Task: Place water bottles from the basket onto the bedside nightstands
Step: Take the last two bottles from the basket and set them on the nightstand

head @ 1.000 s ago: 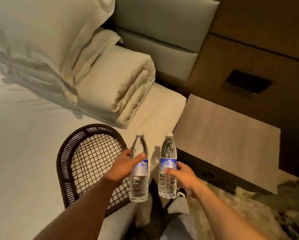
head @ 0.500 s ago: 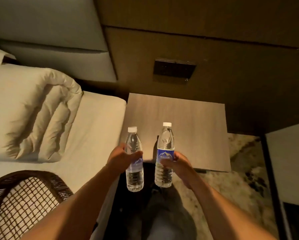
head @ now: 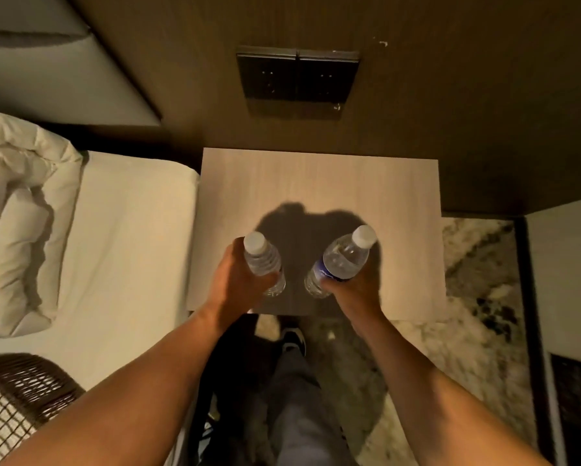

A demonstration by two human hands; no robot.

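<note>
Your fingers (head: pixel 270 284) are wrapping tight around two water bottles. Your left hand (head: pixel 237 280) is squeezing the left bottle (head: pixel 261 257), and your right hand (head: pixel 353 287) is squeezing the right bottle (head: pixel 344 260), which is leaning to the right. A moment ago you were holding both bottles up by the bed (head: pixel 131 247). Now they are hanging low over the near part of the bench (head: pixel 316 183), and may already be touching it. The basket (head: pixel 23 391) is sitting near you, on the left. You are probably about to let go.
</note>
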